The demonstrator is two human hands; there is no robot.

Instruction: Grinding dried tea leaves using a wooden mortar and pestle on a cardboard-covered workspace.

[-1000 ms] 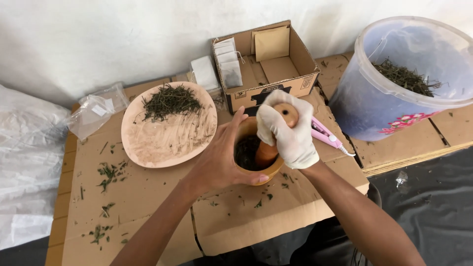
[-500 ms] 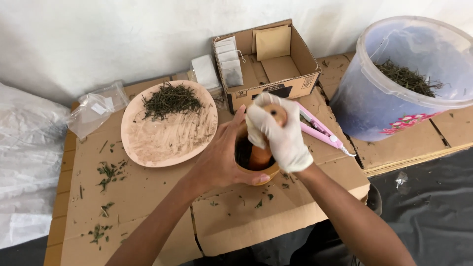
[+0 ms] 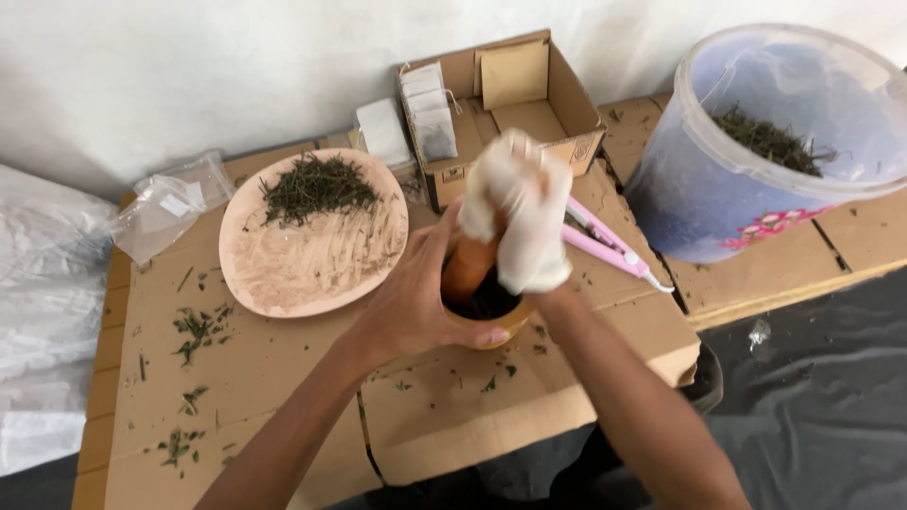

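— What has moved since half a second ago?

— The white-gloved right hand (image 3: pixel 518 219), blurred, has shifted over the small round wooden mortar (image 3: pixel 484 316); its fingers are clamped around the top of the brown wooden pestle (image 3: pixel 470 267), which stands in the dark crushed herbs inside.

— And left of the mortar?

— Farthest left lies a clear plastic bag (image 3: pixel 170 210), then scattered green leaf scraps (image 3: pixel 196 326) on the cardboard sheet (image 3: pixel 283 378). Nearer sits a shallow oval wooden plate (image 3: pixel 312 255) with a heap of dried herbs. The bare left hand (image 3: pixel 416 302) cups the mortar's left side, fingers closed on its wall.

— Behind and right?

— An open cardboard box (image 3: pixel 529 94) of paper sachets stands behind the mortar, a pink handled tool (image 3: pixel 609 247) just right, and a translucent plastic bucket (image 3: pixel 756 189) of dried herbs well right.
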